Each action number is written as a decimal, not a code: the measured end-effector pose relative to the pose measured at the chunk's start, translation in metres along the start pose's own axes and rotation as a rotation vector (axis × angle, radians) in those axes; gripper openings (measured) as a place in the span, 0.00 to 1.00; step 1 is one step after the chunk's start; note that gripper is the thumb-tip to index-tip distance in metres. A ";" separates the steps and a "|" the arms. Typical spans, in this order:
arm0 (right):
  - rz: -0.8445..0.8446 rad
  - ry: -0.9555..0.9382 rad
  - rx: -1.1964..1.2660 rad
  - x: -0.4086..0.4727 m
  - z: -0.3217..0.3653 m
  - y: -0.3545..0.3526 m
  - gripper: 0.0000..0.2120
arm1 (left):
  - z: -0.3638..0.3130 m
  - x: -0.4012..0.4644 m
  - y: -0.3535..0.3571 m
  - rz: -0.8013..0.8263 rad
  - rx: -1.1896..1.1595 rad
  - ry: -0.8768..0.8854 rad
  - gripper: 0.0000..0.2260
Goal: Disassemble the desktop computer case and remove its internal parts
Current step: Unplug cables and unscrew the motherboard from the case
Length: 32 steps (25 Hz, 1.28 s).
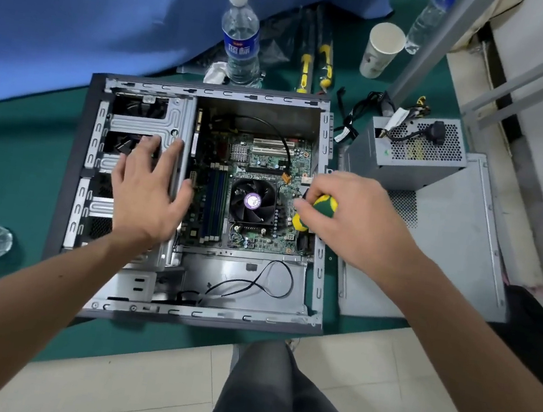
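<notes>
Green mat (21, 152) over a tiled floor, blue cloth bunched at the far left. Computer case (66, 179) lies on its side on the mat, open side up, in front of the person's knee. Side panel (455, 264) lies flat to the right of the case, with the power supply (419, 149) already out and sitting on its far end. Motherboard (269, 160) is still in the case, cooler fan (252, 201) in the middle of it, loose black cable (253, 284) in the near bay.

Step in hand, by my reading: undoing a screw near the right edge of the motherboard. To do it well: keep the driver upright on the screw head, press down while turning so the tip does not skip onto the board, and hold the case from shifting. Tip and screw are hidden under the hand, so seating cannot be checked.

Left hand (148, 189): fingers spread wide and fairly straight, palm down on the metal drive cage (157, 121) at the left of the case, holding nothing.

Right hand (351, 216): fingers curled around the green and yellow handle of a screwdriver (323, 205), over the right side of the board.

Water bottle (240, 35) and paper cup (382, 49) stand beyond the case.
</notes>
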State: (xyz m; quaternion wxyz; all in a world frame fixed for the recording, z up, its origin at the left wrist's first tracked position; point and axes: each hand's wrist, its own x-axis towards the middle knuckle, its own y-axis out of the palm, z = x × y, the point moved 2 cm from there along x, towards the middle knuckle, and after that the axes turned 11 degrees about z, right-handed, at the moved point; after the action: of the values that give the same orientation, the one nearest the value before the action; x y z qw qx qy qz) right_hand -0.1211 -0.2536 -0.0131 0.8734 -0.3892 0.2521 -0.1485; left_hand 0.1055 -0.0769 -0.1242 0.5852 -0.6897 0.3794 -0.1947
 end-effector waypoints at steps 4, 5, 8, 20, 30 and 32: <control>0.096 -0.010 -0.191 0.025 0.006 0.012 0.12 | -0.001 0.000 0.000 0.004 0.004 -0.008 0.29; 0.121 -0.015 -0.218 0.029 0.007 0.015 0.12 | -0.001 0.000 0.000 0.001 0.001 -0.006 0.29; 0.183 -0.023 -0.270 0.039 0.008 0.024 0.12 | 0.000 0.000 0.000 -0.003 -0.006 -0.003 0.29; 0.249 -0.022 -0.313 0.045 0.001 0.036 0.11 | -0.002 -0.002 -0.002 -0.003 -0.023 -0.011 0.29; 0.342 -0.123 -0.386 0.048 0.000 0.033 0.11 | -0.002 -0.001 -0.001 0.003 -0.015 -0.018 0.29; 0.356 -0.128 -0.396 0.047 0.001 0.032 0.11 | -0.003 -0.001 -0.001 0.000 -0.012 -0.018 0.29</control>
State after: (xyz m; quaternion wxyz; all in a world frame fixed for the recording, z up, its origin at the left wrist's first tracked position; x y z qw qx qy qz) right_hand -0.0793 -0.2536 -0.0524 0.8068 -0.5106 0.2849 0.0847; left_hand 0.1034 -0.0778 -0.1222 0.5843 -0.6951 0.3752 -0.1860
